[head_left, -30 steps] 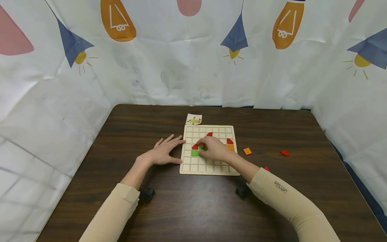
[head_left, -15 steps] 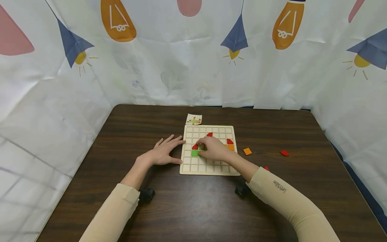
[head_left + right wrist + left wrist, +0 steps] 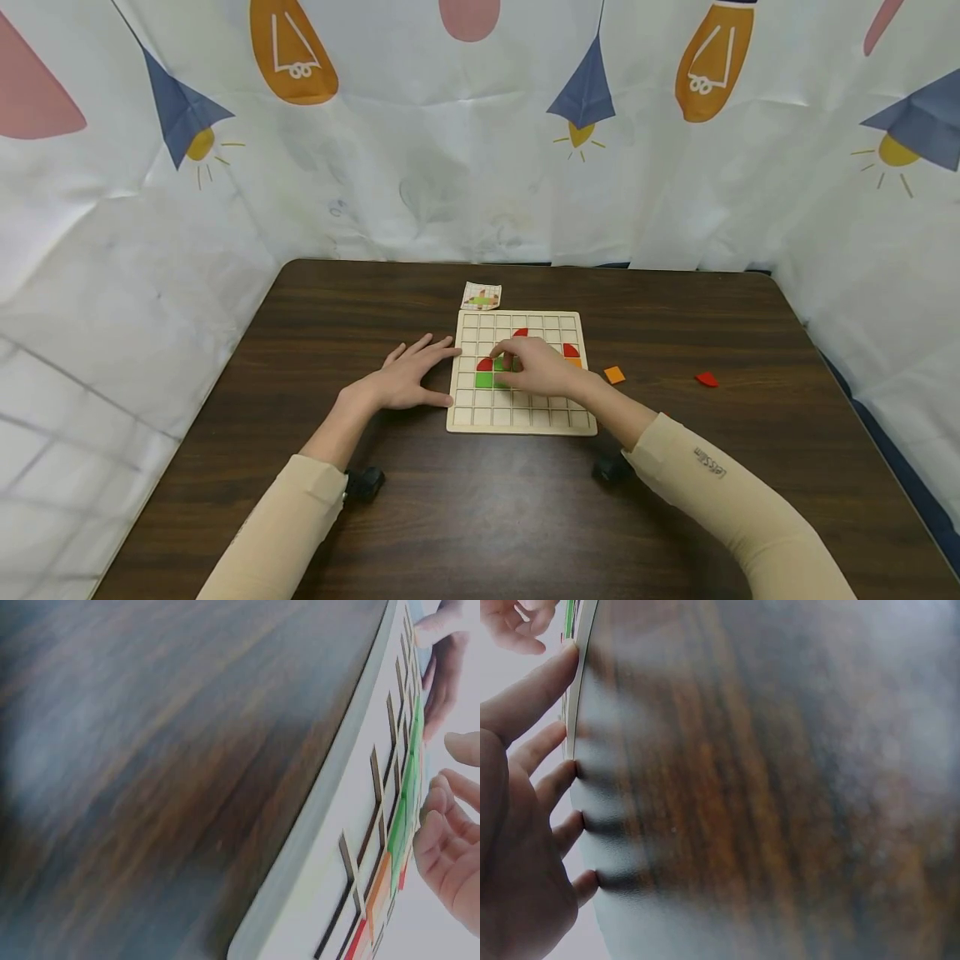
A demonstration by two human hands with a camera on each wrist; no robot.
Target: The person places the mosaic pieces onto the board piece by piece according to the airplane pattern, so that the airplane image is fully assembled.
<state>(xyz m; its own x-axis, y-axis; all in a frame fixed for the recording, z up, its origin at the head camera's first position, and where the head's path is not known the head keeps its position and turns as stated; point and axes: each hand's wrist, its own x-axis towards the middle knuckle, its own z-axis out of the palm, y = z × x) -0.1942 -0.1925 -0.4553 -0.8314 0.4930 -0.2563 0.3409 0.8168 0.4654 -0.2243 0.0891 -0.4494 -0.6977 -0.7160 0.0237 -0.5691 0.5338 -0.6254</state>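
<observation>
A pale wooden grid board (image 3: 467, 419) lies on the dark table. My left hand (image 3: 405, 382) has its fingers spread, its index fingertip and thumb at the board's left edge; the left wrist view shows the other fingertips down on the table. Over the middle of the board is my right hand (image 3: 536, 367), with bent fingers and the thumb apart from them. Nothing shows between them in the right wrist view. Beside its fingertips sit a green square (image 3: 484, 380) and a red quarter-circle (image 3: 484, 364) in the grid. This hand partly hides more green pieces.
A small pattern card (image 3: 481, 297) touches the board's back left corner. Further red pieces, one at the back (image 3: 521, 332) and one at right (image 3: 571, 350), sit in the grid. A loose orange square (image 3: 614, 375) and red quarter-circle (image 3: 707, 379) lie to the right.
My right hand has drawn back slightly to the right, its fingertips off the green piece. Its sleeve now covers a loose red piece. The left hand stays still.
</observation>
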